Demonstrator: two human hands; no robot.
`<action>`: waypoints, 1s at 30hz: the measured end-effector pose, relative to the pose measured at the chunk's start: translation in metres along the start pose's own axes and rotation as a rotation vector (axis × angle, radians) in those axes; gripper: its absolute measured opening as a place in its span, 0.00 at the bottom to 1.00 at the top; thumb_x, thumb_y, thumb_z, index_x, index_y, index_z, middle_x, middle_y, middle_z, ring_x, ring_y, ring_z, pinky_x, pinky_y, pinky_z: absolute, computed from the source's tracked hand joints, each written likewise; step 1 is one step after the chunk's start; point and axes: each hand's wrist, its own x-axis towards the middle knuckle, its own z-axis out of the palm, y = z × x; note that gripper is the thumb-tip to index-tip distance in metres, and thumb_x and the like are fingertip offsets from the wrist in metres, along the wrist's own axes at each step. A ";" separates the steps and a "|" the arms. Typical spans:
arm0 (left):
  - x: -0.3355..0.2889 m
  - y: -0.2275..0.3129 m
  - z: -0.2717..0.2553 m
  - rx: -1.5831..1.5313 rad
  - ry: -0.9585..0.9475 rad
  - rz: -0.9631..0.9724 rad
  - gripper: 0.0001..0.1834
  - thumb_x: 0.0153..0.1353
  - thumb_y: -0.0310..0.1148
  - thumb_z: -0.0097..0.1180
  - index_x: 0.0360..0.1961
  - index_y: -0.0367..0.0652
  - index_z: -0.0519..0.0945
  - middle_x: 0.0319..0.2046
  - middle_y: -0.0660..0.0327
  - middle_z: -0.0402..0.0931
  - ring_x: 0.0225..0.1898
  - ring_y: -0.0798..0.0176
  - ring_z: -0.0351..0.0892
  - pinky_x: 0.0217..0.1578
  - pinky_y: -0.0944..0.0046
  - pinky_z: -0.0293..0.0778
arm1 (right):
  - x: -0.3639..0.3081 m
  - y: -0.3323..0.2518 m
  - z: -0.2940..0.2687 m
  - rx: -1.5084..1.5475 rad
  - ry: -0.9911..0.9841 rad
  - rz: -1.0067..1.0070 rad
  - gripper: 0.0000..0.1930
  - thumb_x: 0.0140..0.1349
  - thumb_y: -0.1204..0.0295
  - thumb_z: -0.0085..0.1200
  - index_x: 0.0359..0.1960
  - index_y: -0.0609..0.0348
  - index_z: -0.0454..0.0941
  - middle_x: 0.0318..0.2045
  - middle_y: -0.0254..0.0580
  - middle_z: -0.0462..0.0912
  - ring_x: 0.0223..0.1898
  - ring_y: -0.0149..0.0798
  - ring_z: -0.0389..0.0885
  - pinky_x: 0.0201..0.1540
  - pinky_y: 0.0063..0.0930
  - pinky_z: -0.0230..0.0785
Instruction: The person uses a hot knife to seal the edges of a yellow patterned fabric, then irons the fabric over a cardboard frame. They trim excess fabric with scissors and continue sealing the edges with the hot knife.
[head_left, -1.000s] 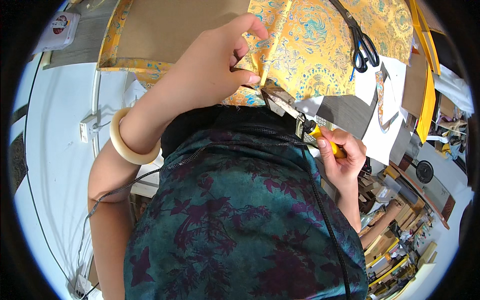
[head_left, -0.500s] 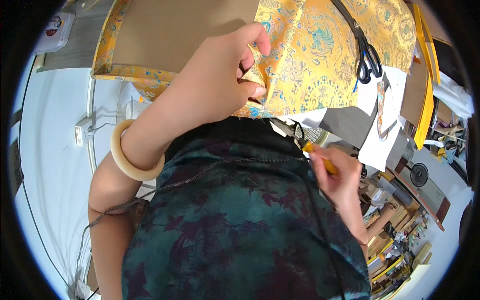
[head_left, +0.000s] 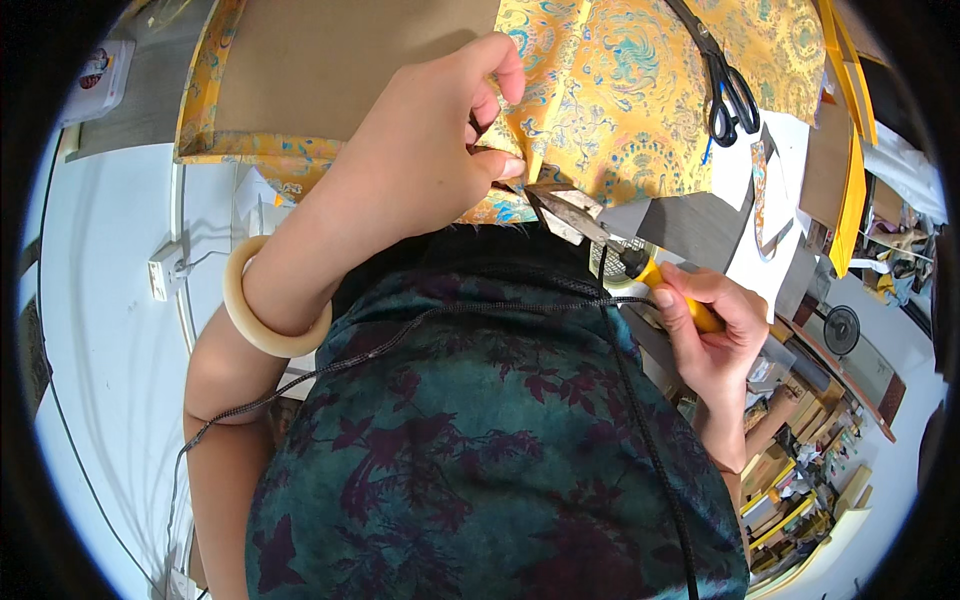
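My left hand (head_left: 435, 135), with a pale bangle (head_left: 245, 305) on its forearm, pinches a fold of yellow brocade fabric (head_left: 640, 110) at the near edge of a brown board (head_left: 310, 70). Thumb and fingers are closed on the cloth. My right hand (head_left: 725, 335) grips the yellow handle of a small iron (head_left: 570, 212) with a flat, pointed metal head. Its tip lies at the fabric's near edge, just right of my left thumb; whether it presses on the cloth I cannot tell. A dark braided cord (head_left: 400, 335) crosses my lap toward the handle.
Black-handled scissors (head_left: 730, 100) lie on the brocade at the far right. White paper (head_left: 765, 260) with a patterned strip on it hangs near the right edge. A wall outlet (head_left: 165, 270) is at left. Shelves with boxes and a fan (head_left: 842, 328) stand to the right.
My right hand has raised the iron from beside my lap, bringing its head up and left to the fabric edge. My left hand keeps its pinch; the whole view has shifted slightly.
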 end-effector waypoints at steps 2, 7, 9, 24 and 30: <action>-0.001 -0.001 0.000 0.007 0.004 0.008 0.23 0.52 0.12 0.64 0.45 0.41 0.69 0.29 0.65 0.66 0.33 0.74 0.76 0.35 0.70 0.79 | -0.002 0.002 0.003 -0.019 -0.013 -0.023 0.06 0.57 0.81 0.68 0.35 0.66 0.84 0.25 0.44 0.86 0.21 0.31 0.81 0.25 0.21 0.69; -0.001 -0.001 0.000 0.002 0.009 -0.008 0.23 0.52 0.12 0.65 0.44 0.42 0.69 0.29 0.66 0.66 0.32 0.75 0.74 0.34 0.71 0.78 | 0.001 -0.013 0.008 -0.145 -0.069 -0.054 0.08 0.57 0.82 0.69 0.37 0.64 0.85 0.20 0.41 0.80 0.18 0.34 0.77 0.22 0.24 0.67; 0.000 -0.001 0.000 0.009 0.002 0.006 0.23 0.51 0.13 0.66 0.44 0.42 0.69 0.29 0.66 0.66 0.32 0.75 0.74 0.34 0.71 0.78 | -0.001 -0.019 0.011 -0.195 -0.057 -0.050 0.09 0.57 0.81 0.69 0.39 0.63 0.85 0.17 0.39 0.75 0.16 0.34 0.74 0.20 0.26 0.65; 0.002 -0.003 -0.001 -0.007 -0.015 -0.029 0.23 0.51 0.15 0.66 0.43 0.43 0.68 0.30 0.65 0.70 0.34 0.73 0.76 0.34 0.71 0.78 | -0.004 -0.005 -0.003 -0.061 -0.012 -0.002 0.05 0.59 0.80 0.68 0.35 0.66 0.84 0.30 0.46 0.89 0.26 0.30 0.85 0.29 0.18 0.73; 0.002 -0.004 -0.001 0.043 0.000 0.014 0.24 0.50 0.16 0.67 0.43 0.43 0.68 0.31 0.65 0.68 0.32 0.73 0.74 0.34 0.70 0.78 | -0.001 -0.013 0.003 -0.132 -0.061 -0.013 0.07 0.57 0.81 0.69 0.37 0.65 0.85 0.25 0.45 0.85 0.22 0.35 0.83 0.25 0.23 0.71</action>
